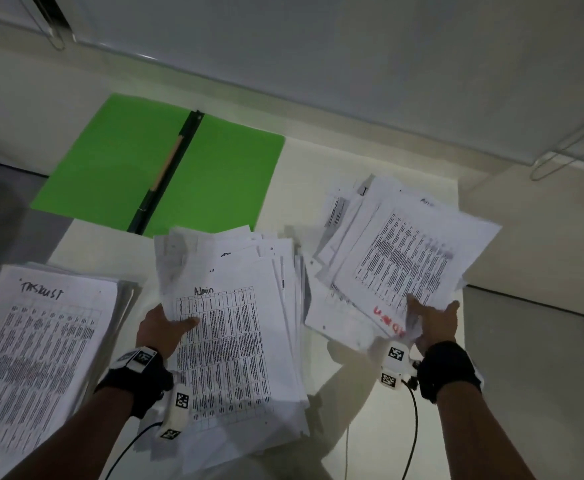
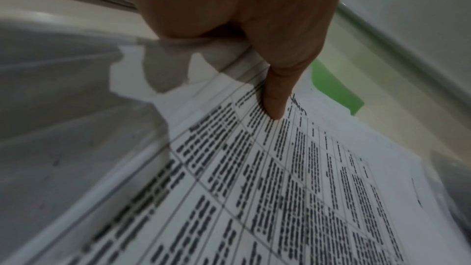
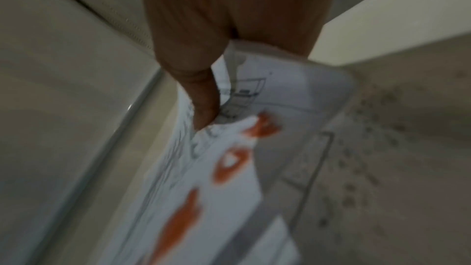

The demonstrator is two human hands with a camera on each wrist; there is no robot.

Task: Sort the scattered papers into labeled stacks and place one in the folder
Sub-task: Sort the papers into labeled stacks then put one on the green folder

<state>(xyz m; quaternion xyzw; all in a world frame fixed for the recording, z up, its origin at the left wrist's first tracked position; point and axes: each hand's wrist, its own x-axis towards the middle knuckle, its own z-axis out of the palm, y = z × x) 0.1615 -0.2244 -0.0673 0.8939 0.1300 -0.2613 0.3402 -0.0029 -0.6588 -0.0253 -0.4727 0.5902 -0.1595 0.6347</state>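
Pale cream tabletop (image 1: 318, 168) carries everything. Largest item: bright green plastic folder (image 1: 117, 161), lying open and flat at the far left, its dark spine clip (image 1: 166, 171) running away from the person and tilted a little right. Three heaps of white printed table sheets sit nearer. The "Tasklist" stack (image 1: 31, 358) is at the near left, untouched by either hand. The "Admin" stack (image 1: 228, 341) is in the centre, its far edge overlapping the folder's near edge. A looser fanned pile (image 1: 404, 251) lies at the right, with a red-lettered sheet (image 1: 387, 318) at its near edge. Left hand (image 1: 160, 329) grips the left edge of the Admin stack, thumb on top of the print, fingers hidden beneath. Right hand (image 1: 434, 322) pinches the near corner of the right pile, thumb pressing the paper; the right wrist view is blurred. Judgement: the folder lies straight ahead of the left hand, beyond the Admin stack; that hand is nearer. Sheets' long axis roughly parallels the spine, so a forward slide should need little turning.
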